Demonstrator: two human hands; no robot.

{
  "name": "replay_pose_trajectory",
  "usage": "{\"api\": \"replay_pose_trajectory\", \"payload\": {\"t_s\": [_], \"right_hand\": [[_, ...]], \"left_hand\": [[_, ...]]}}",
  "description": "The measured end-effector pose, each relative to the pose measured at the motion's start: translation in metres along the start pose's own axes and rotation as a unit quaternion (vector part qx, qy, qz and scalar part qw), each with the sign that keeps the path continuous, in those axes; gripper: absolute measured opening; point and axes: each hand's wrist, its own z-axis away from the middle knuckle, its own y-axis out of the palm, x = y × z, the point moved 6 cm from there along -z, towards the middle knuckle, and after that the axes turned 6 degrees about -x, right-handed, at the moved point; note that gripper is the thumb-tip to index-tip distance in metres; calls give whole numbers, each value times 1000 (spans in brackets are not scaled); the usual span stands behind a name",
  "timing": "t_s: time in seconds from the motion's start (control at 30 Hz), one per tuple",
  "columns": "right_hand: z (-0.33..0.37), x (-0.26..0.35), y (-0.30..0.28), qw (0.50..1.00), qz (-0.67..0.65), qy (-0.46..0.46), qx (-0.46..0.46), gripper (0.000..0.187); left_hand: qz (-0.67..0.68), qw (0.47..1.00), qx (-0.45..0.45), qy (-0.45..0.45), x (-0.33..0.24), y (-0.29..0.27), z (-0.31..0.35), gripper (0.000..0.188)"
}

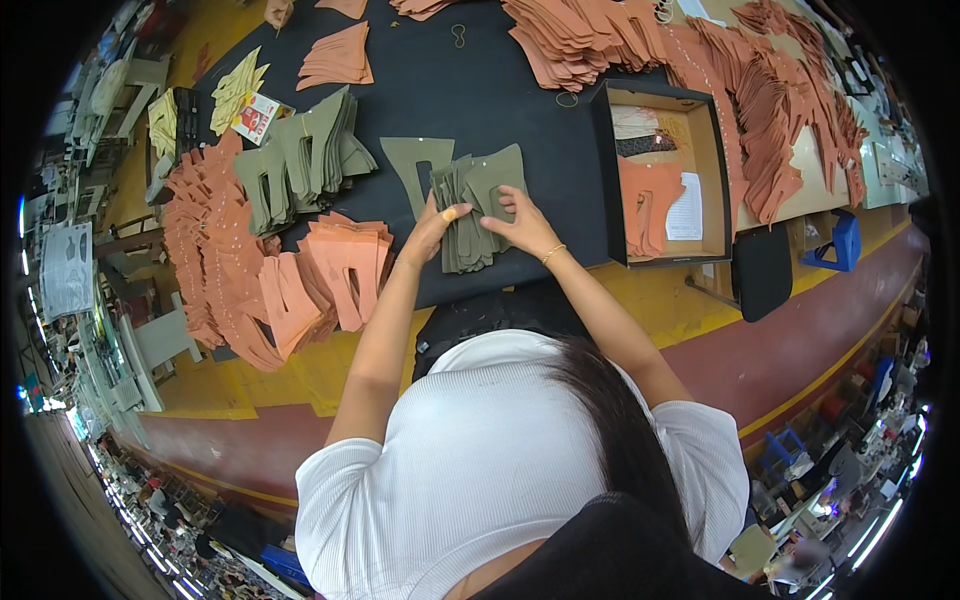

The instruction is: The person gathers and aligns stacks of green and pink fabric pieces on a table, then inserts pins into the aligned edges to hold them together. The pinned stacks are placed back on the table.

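Note:
A stack of olive-green cut fabric pieces [466, 243] stands in front of me on the dark table. My left hand [430, 232] grips its left side, thumb laid over the top pieces and the other fingers out of sight behind. At the stack's right side is my right hand [527, 228], fingers curved and apart, thumb near the top piece; whether it touches is hard to tell. One green piece with a cut-out [408, 163] lies flat just beyond my left hand.
Left of my hands sit more green pieces [318, 145] and orange piles [348, 265]. An open black box [718, 150] at right holds orange pieces and paper. More orange stacks [565, 45] line the far side. A black chair [762, 272] and blue stool [838, 240] stand beyond the table edge.

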Motion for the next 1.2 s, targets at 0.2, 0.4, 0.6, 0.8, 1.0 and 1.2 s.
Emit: {"api": "replay_pose_trajectory", "payload": {"t_s": [0.2, 0.4, 0.6, 0.8, 1.0, 1.2], "right_hand": [[-7, 15, 14, 984, 130, -87, -81, 59], [-16, 26, -33, 982, 122, -61, -129, 21], [20, 77, -69, 889, 259, -268, -264, 29], [11, 41, -16, 925, 280, -225, -123, 49], [-4, 13, 2, 934, 313, -152, -76, 64], [-18, 20, -50, 972, 159, -105, -140, 35]], "left_hand": [[3, 1000, -18, 24, 7, 1, -7, 63], [68, 996, -52, -7, 20, -6, -4, 55], [101, 995, -22, -6, 22, -3, -8, 51], [98, 995, -34, -6, 23, -4, -10, 47], [103, 994, -43, 4, 18, -1, -5, 47], [120, 992, -42, 4, 19, 1, -7, 48]]}}
